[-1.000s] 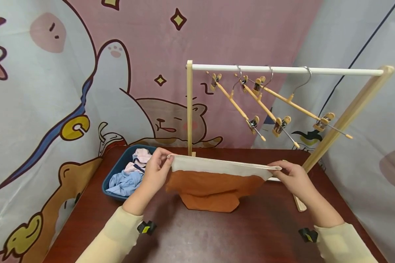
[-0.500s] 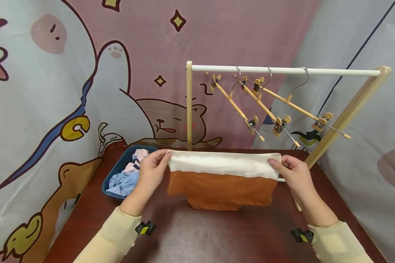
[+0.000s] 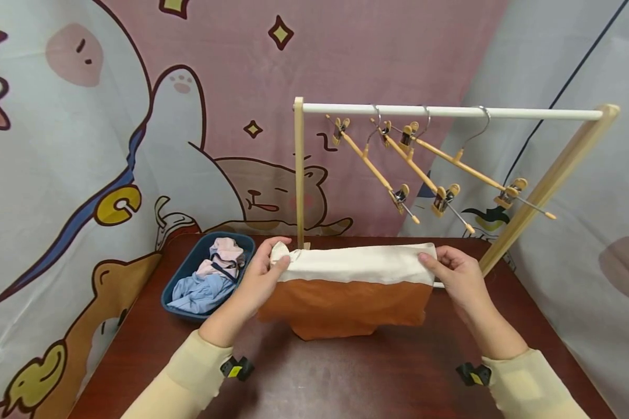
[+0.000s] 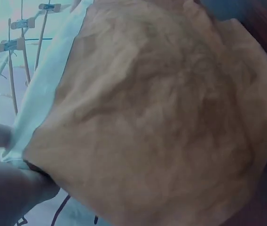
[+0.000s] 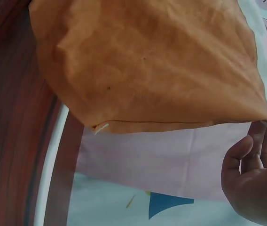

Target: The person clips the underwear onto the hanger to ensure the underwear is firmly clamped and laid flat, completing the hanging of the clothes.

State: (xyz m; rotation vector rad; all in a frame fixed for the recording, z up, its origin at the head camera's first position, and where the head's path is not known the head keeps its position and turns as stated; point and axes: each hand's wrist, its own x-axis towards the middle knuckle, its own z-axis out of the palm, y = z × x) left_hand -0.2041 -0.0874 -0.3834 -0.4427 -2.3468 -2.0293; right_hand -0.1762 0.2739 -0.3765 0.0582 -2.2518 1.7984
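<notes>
A rust-brown cloth garment [image 3: 346,305] with a broad cream waistband [image 3: 356,265] hangs spread over the table, its lower edge close to the tabletop. My left hand [image 3: 262,276] pinches the band's left end, which is crumpled between thumb and fingers. At the opposite end my right hand [image 3: 458,276] holds the band's corner, thumb on the front. The left wrist view shows the brown cloth [image 4: 147,113] filling most of the picture, with the left hand [image 4: 16,183] at its corner. A side seam [image 5: 180,125] runs toward the right hand [image 5: 255,174] in the right wrist view.
Behind the garment stands a wooden rack with a white rail [image 3: 335,109]. Several clip hangers [image 3: 424,174] hang from it. A dark blue basket [image 3: 173,305] with light blue and pink clothes [image 3: 204,288] sits left on the dark red table [image 3: 314,384].
The garment's band has turned to face me and was stretched flat half a second ago. My left hand has since shifted right, crumpling the left end; my right hand has moved slightly left.
</notes>
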